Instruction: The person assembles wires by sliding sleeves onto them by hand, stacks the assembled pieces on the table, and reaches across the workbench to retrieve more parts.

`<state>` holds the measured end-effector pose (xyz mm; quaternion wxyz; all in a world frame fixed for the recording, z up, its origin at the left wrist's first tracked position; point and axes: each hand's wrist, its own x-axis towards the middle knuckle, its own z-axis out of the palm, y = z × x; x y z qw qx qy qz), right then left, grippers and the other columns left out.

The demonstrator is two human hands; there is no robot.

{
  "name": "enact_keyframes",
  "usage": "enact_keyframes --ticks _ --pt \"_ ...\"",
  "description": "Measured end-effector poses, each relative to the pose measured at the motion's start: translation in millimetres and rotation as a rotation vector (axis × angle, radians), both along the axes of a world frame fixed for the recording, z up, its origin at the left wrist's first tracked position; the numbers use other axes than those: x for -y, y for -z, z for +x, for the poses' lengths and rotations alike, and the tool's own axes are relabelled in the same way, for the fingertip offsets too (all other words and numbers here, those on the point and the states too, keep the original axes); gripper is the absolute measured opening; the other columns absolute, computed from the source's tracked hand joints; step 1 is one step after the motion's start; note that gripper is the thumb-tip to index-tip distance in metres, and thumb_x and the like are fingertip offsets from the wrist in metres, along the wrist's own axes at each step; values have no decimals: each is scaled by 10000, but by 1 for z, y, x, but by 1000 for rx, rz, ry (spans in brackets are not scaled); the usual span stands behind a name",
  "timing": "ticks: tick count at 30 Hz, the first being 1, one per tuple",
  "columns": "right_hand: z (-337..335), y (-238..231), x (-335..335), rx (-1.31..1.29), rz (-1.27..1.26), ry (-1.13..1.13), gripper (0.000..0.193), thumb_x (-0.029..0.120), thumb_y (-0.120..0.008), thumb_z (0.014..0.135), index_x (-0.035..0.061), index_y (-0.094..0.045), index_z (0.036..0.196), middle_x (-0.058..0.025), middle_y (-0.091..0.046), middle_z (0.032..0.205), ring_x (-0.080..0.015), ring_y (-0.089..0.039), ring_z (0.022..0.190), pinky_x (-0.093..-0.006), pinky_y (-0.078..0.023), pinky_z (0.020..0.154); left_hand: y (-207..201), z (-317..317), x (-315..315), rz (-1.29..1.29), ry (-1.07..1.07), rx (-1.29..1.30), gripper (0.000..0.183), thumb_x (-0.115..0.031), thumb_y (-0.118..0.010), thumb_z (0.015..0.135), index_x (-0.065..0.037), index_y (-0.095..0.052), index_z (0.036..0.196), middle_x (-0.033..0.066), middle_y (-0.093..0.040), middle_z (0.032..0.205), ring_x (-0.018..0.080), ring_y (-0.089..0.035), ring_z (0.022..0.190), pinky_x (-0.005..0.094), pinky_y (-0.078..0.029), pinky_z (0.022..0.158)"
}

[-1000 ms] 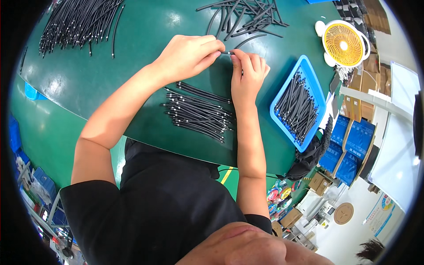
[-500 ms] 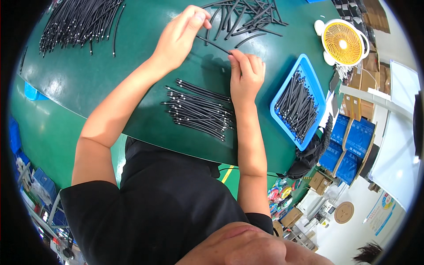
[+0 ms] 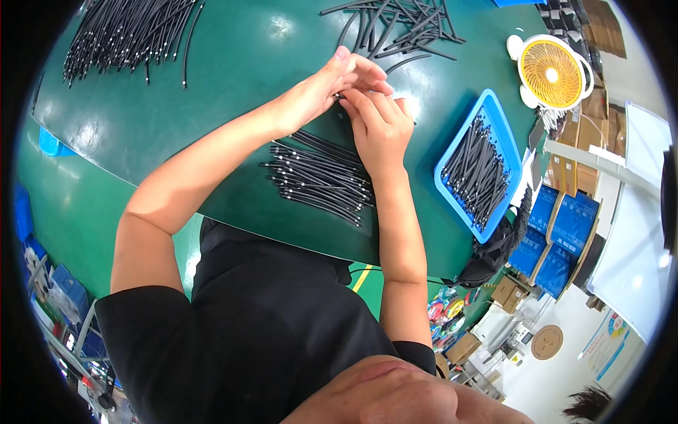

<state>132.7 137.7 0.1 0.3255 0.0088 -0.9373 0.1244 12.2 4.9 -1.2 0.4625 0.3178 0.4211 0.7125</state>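
My right hand pinches a thin black tube, whose dark end shows at the fingertips. The rest of that tube is mostly hidden by the hand. Close against it, my left hand has its fingers stretched out and loosely curved over the right fingers; I see nothing gripped in it. Just below both hands, a row of black tubes with white-banded ends lies side by side on the green table. Loose plain black tubes are scattered beyond my hands.
A blue tray full of black tubes stands to the right. At the far left lies a big pile of long black tubes. A yellow and white fan sits at the far right, and a black bag near the table's right edge.
My hands have come together; the left moved right and down, the right slightly left. The black tube stretched between them is now mostly hidden, and the left fingers have opened out.
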Motion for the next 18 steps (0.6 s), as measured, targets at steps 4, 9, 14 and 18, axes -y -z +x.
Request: enact_keyframes --ticks 4,9,14,18 --pt "0 1 0 -3 -9 -18 184 139 -864 820 150 -778 982 28 -722 833 -171 -647 710 -350 -387 640 1 1 1 -6 7 -2 875 -736 -116 1102 -55 -543 1449 166 -635 1431 257 -520 1423 422 -339 1250" --pt "0 0 -1 7 -22 -30 173 140 -859 826 146 -776 978 28 -726 835 -168 -651 717 -348 -387 644 2 2 0 -14 2 1 871 -739 -127 1101 -58 -542 1450 166 -633 1433 254 -512 1432 422 -334 1256" --pt "-1 -1 -1 -13 -32 -49 166 138 -856 829 141 -774 973 30 -723 831 -168 -659 727 -346 -392 652 3 2 1 -3 14 22 855 -740 -148 1102 -67 -538 1458 162 -617 1445 252 -505 1435 422 -341 1248" --pt "-2 -1 0 -5 -34 -52 162 135 -855 830 141 -775 971 29 -721 826 -167 -664 733 -346 -396 651 2 1 2 -10 15 13 855 -747 -160 1099 -69 -533 1463 161 -612 1448 256 -505 1434 420 -345 1241"
